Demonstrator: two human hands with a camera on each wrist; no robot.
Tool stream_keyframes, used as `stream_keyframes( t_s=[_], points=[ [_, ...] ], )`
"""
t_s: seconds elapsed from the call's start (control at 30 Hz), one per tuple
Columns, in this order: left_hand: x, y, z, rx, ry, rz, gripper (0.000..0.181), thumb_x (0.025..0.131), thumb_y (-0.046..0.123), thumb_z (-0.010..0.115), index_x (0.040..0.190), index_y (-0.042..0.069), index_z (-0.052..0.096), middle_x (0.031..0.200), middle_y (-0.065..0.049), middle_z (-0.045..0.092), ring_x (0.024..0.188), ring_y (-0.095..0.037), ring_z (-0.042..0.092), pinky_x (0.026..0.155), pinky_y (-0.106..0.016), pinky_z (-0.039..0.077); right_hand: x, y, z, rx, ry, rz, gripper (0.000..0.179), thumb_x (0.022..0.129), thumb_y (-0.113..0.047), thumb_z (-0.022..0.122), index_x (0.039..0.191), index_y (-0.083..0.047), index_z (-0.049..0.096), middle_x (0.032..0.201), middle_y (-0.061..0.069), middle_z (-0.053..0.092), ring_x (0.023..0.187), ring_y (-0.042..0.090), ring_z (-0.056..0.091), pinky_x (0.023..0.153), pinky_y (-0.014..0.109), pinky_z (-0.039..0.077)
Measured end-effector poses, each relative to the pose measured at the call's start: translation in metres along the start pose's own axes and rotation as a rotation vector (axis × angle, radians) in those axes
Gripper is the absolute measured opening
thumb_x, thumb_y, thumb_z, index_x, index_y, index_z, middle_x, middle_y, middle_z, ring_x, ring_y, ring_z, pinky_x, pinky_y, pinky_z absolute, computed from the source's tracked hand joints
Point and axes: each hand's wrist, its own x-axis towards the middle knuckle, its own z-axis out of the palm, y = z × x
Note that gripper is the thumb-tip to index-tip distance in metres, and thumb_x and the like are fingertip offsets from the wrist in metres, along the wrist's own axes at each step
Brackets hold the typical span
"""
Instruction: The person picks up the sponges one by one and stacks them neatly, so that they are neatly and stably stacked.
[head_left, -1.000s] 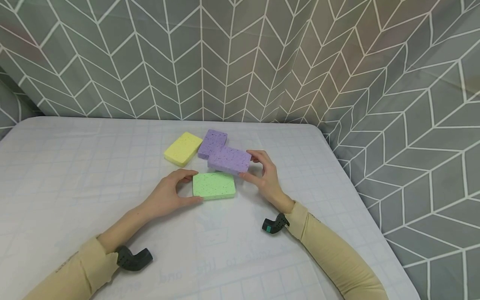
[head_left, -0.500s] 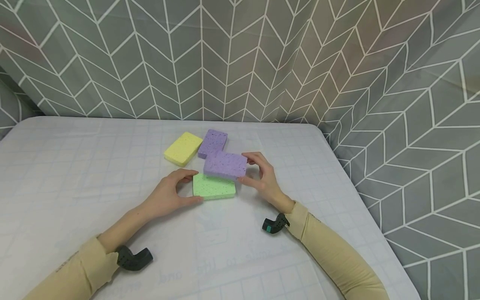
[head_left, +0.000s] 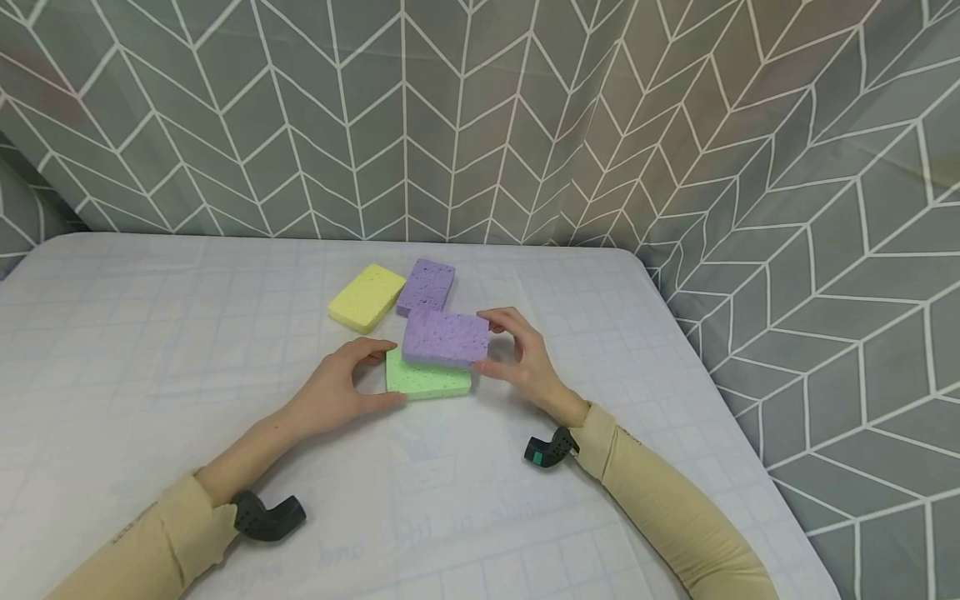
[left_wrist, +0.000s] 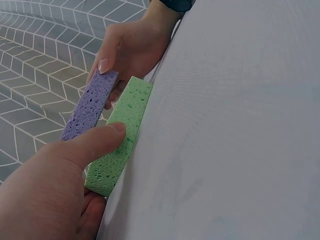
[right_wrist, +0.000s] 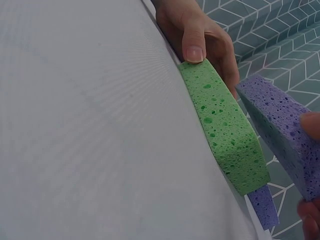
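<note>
A green sponge [head_left: 429, 383] lies flat on the table, and my left hand [head_left: 337, 390] grips its left end between thumb and fingers. My right hand [head_left: 528, 358] pinches a purple sponge [head_left: 445, 337] by its right end. In the wrist views this purple sponge [left_wrist: 90, 107] is held raised, with a gap between it and the green sponge [right_wrist: 225, 132]. From the head view it covers the far part of the green one. A second purple sponge [head_left: 427, 283] rests on the table just behind, its near corner hidden by the held one.
A yellow sponge [head_left: 366, 298] lies left of the rear purple sponge, close against it. The white cloth-covered table [head_left: 150, 358] ends at a grey patterned curtain [head_left: 375, 125] behind and on the right.
My right hand has brought the purple sponge left and toward me, from beyond the green sponge to over its far part. My left hand and the green sponge have stayed still.
</note>
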Motion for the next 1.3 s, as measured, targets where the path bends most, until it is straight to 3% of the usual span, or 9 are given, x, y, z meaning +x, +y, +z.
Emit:
stream_keyframes(
  t_s=[0.3,0.5,0.63,0.8,0.9,1.07,1.3],
  points=[
    [0.002,0.0,-0.001,0.004,-0.008,0.006,0.077,0.076,0.039,0.087,0.138,0.007,0.054,0.136,-0.01,0.059,0.12,-0.028,0.059,0.103,-0.048,0.05,0.001,-0.001,0.002,-0.011,-0.043,-0.02,0.06,0.071,0.01,0.073,0.126,0.018,0.053,0.121,0.033,0.054,0.105,0.029,0.049,0.098,0.053,0.042],
    [0.002,-0.001,-0.002,0.0,-0.005,0.015,0.076,0.076,0.037,0.087,0.138,0.006,0.054,0.135,-0.01,0.059,0.119,-0.028,0.059,0.103,-0.048,0.05,-0.001,0.019,0.003,0.028,-0.071,-0.038,0.063,0.069,0.013,0.074,0.128,0.017,0.053,0.124,0.032,0.054,0.108,0.022,0.05,0.101,0.058,0.041],
    [0.002,-0.002,-0.002,0.006,-0.003,0.019,0.077,0.076,0.039,0.087,0.138,0.006,0.054,0.134,-0.011,0.059,0.119,-0.029,0.059,0.103,-0.048,0.05,-0.002,0.035,0.002,0.047,-0.084,-0.044,0.065,0.07,0.011,0.075,0.131,0.012,0.055,0.126,0.027,0.056,0.111,0.02,0.05,0.104,0.049,0.042],
    [0.003,-0.002,-0.002,0.006,-0.002,0.017,0.077,0.076,0.037,0.087,0.138,0.005,0.054,0.135,-0.011,0.059,0.119,-0.029,0.059,0.103,-0.049,0.05,-0.001,0.039,0.002,0.062,-0.121,-0.069,0.065,0.072,0.003,0.076,0.133,0.009,0.055,0.127,0.024,0.057,0.112,0.021,0.05,0.104,0.038,0.042],
    [0.002,-0.001,-0.002,0.002,0.002,0.014,0.077,0.075,0.034,0.088,0.137,0.005,0.054,0.134,-0.011,0.06,0.119,-0.029,0.06,0.103,-0.048,0.05,-0.001,0.04,0.002,0.048,-0.145,-0.074,0.065,0.072,0.002,0.076,0.133,0.009,0.055,0.128,0.023,0.056,0.113,0.021,0.05,0.104,0.039,0.042],
    [0.003,-0.002,-0.001,0.002,0.015,0.027,0.076,0.075,0.032,0.089,0.136,0.003,0.055,0.132,-0.012,0.061,0.118,-0.03,0.06,0.102,-0.049,0.05,-0.001,0.04,0.003,0.021,-0.181,-0.047,0.064,0.071,0.009,0.074,0.132,0.013,0.054,0.129,0.028,0.055,0.116,0.027,0.051,0.104,0.055,0.042],
    [0.003,-0.003,0.001,-0.001,0.037,0.065,0.072,0.074,0.026,0.09,0.133,0.001,0.057,0.127,-0.012,0.063,0.115,-0.031,0.062,0.101,-0.049,0.051,-0.002,0.04,0.001,-0.01,-0.212,-0.068,0.064,0.076,-0.004,0.078,0.136,0.002,0.056,0.131,0.016,0.057,0.116,0.027,0.051,0.103,0.046,0.043]
  ],
)
